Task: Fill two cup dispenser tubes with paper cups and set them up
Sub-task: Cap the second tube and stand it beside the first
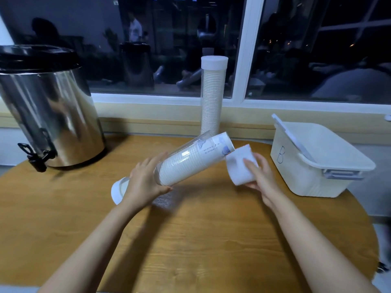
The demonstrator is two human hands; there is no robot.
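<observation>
Tilted cup-filled tube in left hand, cap in right hand.

The wooden worktop has a rounded right edge. A steel urn stands at its far left corner, a capped tube full of cups stands upright at the far edge, and a white bin marked B sits at the right edge. A white cap lies left of centre.

Cup-filled tube in left hand, perhaps a cap in right hand
</observation>
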